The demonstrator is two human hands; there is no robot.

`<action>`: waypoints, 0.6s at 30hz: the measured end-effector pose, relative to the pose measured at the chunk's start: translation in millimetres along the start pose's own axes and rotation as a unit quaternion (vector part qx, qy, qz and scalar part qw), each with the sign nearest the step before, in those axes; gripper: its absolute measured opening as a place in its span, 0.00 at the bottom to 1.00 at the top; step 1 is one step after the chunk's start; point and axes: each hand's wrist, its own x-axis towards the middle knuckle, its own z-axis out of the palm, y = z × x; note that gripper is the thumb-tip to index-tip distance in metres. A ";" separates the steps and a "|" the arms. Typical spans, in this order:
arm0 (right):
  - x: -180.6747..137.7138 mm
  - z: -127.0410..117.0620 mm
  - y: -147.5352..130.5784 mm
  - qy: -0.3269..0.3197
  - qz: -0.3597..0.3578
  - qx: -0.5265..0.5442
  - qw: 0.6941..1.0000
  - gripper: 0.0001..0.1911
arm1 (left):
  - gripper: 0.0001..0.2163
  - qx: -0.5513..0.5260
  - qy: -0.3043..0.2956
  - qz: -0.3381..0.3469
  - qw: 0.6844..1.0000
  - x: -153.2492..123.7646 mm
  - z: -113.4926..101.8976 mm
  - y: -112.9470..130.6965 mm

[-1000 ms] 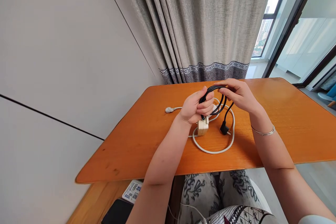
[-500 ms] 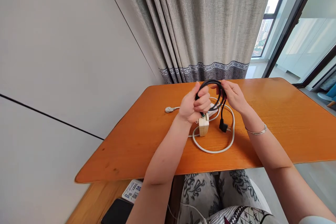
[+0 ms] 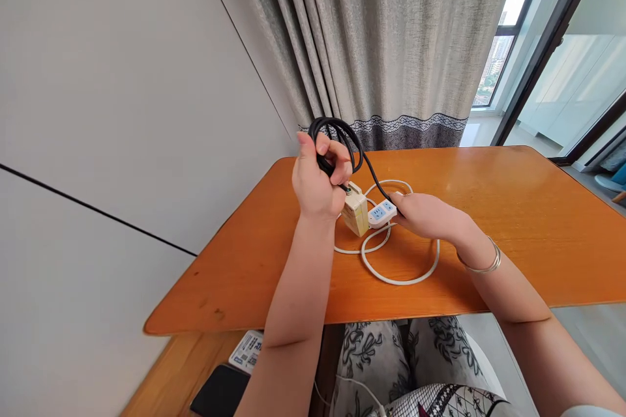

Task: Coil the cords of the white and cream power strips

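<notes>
My left hand (image 3: 320, 176) is closed round a coiled black power cable (image 3: 362, 159), raised above the table. Just below that hand is a cream-coloured box-shaped adapter (image 3: 356, 212), which the cable enters at its top. From the coil a length of the cable runs down to my right hand (image 3: 425, 214), which is closed on it with the fingertips mostly hidden. The black plug is out of sight there. Beside my right fingers lies a white power strip (image 3: 382, 214) with blue socket faces; whether my hand touches it I cannot tell. Its white cord (image 3: 401, 283) loops over the tabletop.
An orange-brown wooden table (image 3: 513, 228) stands before me, with a grey curtain (image 3: 391, 39) behind it and a pale panelled wall (image 3: 122, 111) on the left. Below the table edge at left are a black flat object (image 3: 220, 391) and a white printed box (image 3: 246, 350).
My left hand has moved left and up with the coil, and the adapter has shifted left too. My right hand has left the coil and come down beside the power strip, drawing out some cable.
</notes>
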 end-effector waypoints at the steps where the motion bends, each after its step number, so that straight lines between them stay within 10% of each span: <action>1: -6.0 -1.5 -6.0 0.026 0.027 -0.053 0.998 0.20 | 0.26 0.020 -0.008 0.014 1.000 0.9 -1.6 -2.6; 8: -40.6 -15.7 -27.8 0.224 -0.002 -0.140 0.964 0.22 | 0.23 0.110 -0.047 0.051 0.992 -1.3 -8.5 -23.3; 18: -26.4 -12.0 3.4 0.567 -0.161 0.028 0.807 0.15 | 0.28 0.219 -0.267 -0.118 0.931 -24.7 -8.5 -28.9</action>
